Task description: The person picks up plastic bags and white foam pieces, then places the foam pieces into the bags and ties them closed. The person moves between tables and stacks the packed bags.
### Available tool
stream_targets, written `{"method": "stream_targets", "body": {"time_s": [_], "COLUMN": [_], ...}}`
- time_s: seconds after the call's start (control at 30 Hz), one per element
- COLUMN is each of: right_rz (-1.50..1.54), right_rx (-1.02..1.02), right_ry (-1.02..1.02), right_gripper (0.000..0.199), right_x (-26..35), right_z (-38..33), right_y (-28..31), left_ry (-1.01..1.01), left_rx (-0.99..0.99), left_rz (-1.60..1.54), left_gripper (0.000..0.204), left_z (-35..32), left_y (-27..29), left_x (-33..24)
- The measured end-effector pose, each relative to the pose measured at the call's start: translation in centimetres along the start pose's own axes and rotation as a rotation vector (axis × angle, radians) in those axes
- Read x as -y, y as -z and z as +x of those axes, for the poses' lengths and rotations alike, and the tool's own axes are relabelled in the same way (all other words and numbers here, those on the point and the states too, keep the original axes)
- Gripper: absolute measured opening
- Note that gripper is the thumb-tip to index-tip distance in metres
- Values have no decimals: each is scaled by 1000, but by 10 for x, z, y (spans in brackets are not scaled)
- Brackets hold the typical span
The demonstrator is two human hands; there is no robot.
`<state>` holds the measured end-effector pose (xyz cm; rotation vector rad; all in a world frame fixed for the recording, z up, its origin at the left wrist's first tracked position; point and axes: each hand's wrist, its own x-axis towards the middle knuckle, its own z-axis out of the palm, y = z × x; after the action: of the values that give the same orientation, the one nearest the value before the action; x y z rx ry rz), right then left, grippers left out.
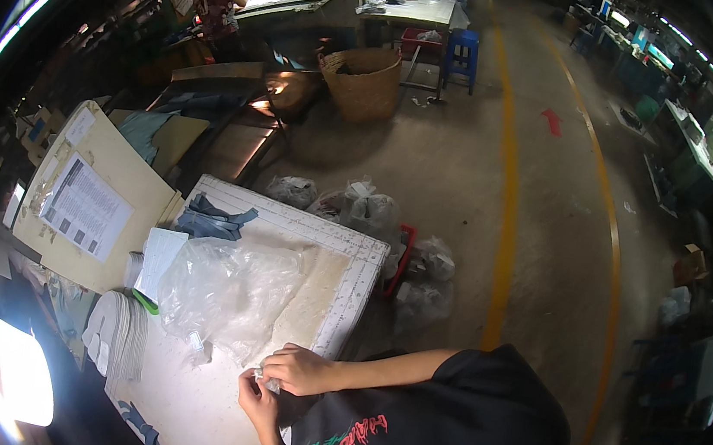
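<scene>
My left hand (257, 401) and my right hand (299, 369) meet over the near edge of a white worktable (184, 413). The fingers of both are closed around a small, bunched piece of clear plastic (270, 383), partly hidden by them. Just beyond them, a large crumpled clear plastic bag (228, 287) lies on the table. Whether the pinched piece belongs to that bag, I cannot tell.
Blue-grey fabric pieces (213, 218) lie at the table's far end, with white sheets (163, 259) and stacked sole-shaped pieces (115, 332) at left. A bright lamp (15, 369) glows lower left. Filled plastic bags (371, 211) and a wicker basket (362, 84) stand on the floor.
</scene>
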<state>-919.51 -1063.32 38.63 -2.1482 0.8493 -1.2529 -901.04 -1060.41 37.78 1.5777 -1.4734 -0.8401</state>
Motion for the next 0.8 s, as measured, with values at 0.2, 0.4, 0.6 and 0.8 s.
{"method": "stream_targets", "body": {"time_s": [0.2,0.4,0.6,0.8], "right_rz": [-173,-125,104,302], "right_rx": [48,42,123,-174], "right_ry": [92,338,463,-151], "right_gripper": [18,13,7,19], "right_x": [5,8,15,15], "right_z": [2,4,9,15], "right_y": [3,2,19,52], "left_ry": [285,341,363,-287], "left_rx": [233,85,51,-142], "left_rz": [-682,-654,-229,286], "left_gripper": [7,22,26,31], "left_z": [2,-2,19,67], "left_y": [32,33,30,9], "left_x": [-16,8,29,26]}}
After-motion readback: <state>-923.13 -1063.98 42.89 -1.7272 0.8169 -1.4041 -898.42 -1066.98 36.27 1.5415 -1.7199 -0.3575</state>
